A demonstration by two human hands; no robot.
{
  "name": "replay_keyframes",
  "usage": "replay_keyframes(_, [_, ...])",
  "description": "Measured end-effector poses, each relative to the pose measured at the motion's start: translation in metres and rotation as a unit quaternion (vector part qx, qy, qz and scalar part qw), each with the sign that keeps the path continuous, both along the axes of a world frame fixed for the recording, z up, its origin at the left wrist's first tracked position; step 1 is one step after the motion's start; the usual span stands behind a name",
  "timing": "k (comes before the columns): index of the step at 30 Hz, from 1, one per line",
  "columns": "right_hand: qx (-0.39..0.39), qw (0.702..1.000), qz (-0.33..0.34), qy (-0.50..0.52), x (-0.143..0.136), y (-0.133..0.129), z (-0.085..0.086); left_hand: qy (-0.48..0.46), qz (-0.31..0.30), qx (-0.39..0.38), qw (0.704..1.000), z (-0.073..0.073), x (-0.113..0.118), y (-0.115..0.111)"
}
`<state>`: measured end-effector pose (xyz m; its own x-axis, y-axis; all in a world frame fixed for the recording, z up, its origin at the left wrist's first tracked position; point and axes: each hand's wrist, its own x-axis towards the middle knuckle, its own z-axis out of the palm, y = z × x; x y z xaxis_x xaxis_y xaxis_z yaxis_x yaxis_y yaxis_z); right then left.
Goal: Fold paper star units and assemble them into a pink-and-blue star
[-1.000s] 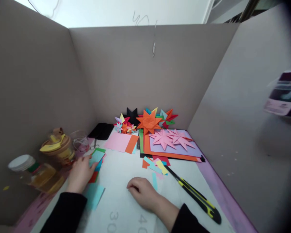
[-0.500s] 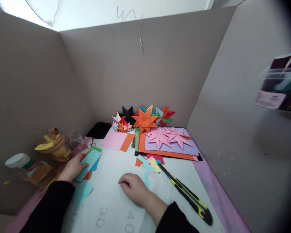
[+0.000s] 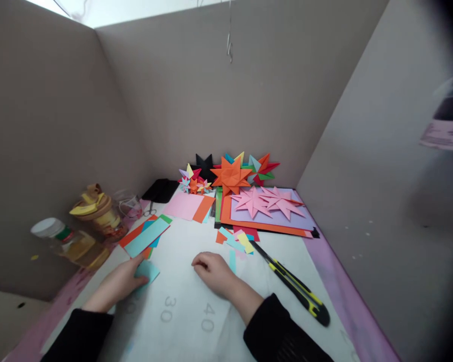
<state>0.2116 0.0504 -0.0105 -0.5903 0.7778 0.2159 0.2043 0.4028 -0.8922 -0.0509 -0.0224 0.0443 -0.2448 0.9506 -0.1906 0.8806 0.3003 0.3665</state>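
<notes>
On the white mat at the lower left, my left hand (image 3: 123, 280) grips a small light-blue piece of paper (image 3: 150, 270), its thumb and fingers closed about the paper's left part. Just beyond it lies a loose stack of coloured paper strips (image 3: 147, 237), light blue on top with orange, green and blue edges showing. My right hand (image 3: 213, 271) rests on the mat near the middle, fingers curled in and nothing seen in them. A light-blue strip (image 3: 232, 261) lies just beyond its wrist. To the right is a black and yellow utility knife (image 3: 292, 284).
Paper scraps (image 3: 237, 240) lie ahead of my right hand. Pink folded stars (image 3: 252, 203) rest on stacked sheets at the back, near an orange star (image 3: 231, 175). Scissors (image 3: 150, 210), a jar (image 3: 70, 244) and a yellow-brown cup (image 3: 101, 213) stand or lie at the left.
My left hand has left the strip stack and come nearer, onto the small light-blue paper. My right hand stays curled on the mat. The view has tilted down slightly.
</notes>
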Motion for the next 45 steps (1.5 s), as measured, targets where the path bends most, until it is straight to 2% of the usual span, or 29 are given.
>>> replay_keyframes(2, [-0.039, 0.999, -0.015, 0.032, 0.0, 0.0, -0.001, -0.074, -0.012, 0.057, 0.996, -0.002, 0.019, 0.006])
replay_keyframes(5, [-0.12, 0.986, -0.032, 0.115, 0.0, 0.0, -0.002, -0.209, -0.026, 0.121, 0.97, -0.004, 0.059, 0.019])
replay_keyframes(8, [-0.17, 0.968, -0.063, 0.174, 0.0, 0.002, -0.003, -0.36, -0.046, 0.095, 0.927, -0.009, 0.1, 0.032])
replay_keyframes(9, [-0.177, 0.964, -0.085, 0.181, 0.0, 0.004, -0.004, -0.375, -0.064, 0.077, 0.922, -0.01, 0.11, 0.036])
replay_keyframes(10, [-0.181, 0.96, -0.109, 0.185, 0.0, 0.006, -0.004, -0.356, -0.08, 0.066, 0.929, -0.011, 0.118, 0.039])
replay_keyframes(12, [-0.176, 0.955, -0.148, 0.188, 0.003, 0.01, -0.006, -0.267, -0.104, 0.05, 0.957, -0.012, 0.125, 0.045])
replay_keyframes(14, [-0.157, 0.953, -0.177, 0.189, 0.006, 0.015, -0.008, -0.204, -0.108, 0.044, 0.972, -0.011, 0.117, 0.051])
replay_keyframes(16, [-0.13, 0.953, -0.207, 0.177, 0.009, 0.019, -0.011, -0.14, -0.089, 0.052, 0.985, -0.007, 0.095, 0.058])
replay_keyframes(18, [-0.108, 0.953, -0.238, 0.155, 0.012, 0.021, -0.012, -0.047, -0.031, 0.079, 0.995, -0.003, 0.063, 0.066])
replay_keyframes(21, [-0.069, 0.957, -0.26, 0.113, 0.014, 0.025, -0.01, 0.046, 0.044, 0.096, 0.993, 0.0, 0.013, 0.074])
replay_keyframes(24, [-0.014, 0.955, -0.282, 0.09, 0.012, 0.031, -0.007, 0.082, 0.049, 0.075, 0.993, -0.003, -0.024, 0.08])
replay_keyframes(27, [0.01, 0.95, -0.306, 0.069, 0.007, 0.033, -0.005, 0.077, 0.032, 0.048, 0.995, -0.01, -0.043, 0.087])
replay_keyframes(31, [0.033, 0.957, -0.287, 0.013, 0.004, 0.026, -0.007, 0.044, 0.035, 0.023, 0.998, -0.015, -0.054, 0.097])
replay_keyframes(34, [0.038, 0.963, -0.267, 0.001, 0.006, 0.021, -0.008, 0.011, 0.049, 0.021, 0.999, -0.014, -0.056, 0.1])
replay_keyframes(37, [0.042, 0.963, -0.267, 0.005, 0.008, 0.021, -0.008, -0.014, 0.066, 0.04, 0.997, -0.006, -0.055, 0.09])
replay_keyframes(39, [0.046, 0.961, -0.272, 0.012, 0.01, 0.022, -0.007, -0.076, 0.11, 0.074, 0.988, 0.002, -0.054, 0.077])
replay_keyframes(40, [0.05, 0.96, -0.276, 0.017, 0.011, 0.022, -0.006, -0.155, 0.153, 0.105, 0.97, 0.007, -0.054, 0.069])
replay_keyframes(41, [0.055, 0.958, -0.281, 0.022, 0.011, 0.022, -0.005, -0.242, 0.192, 0.143, 0.94, 0.012, -0.052, 0.062])
replay_keyframes(43, [0.072, 0.953, -0.29, 0.038, 0.012, 0.021, -0.003, -0.314, 0.204, 0.173, 0.911, 0.022, -0.045, 0.048])
replay_keyframes(45, [0.077, 0.955, -0.277, 0.07, 0.011, 0.018, 0.0, -0.41, 0.212, 0.192, 0.866, 0.029, -0.027, 0.039])
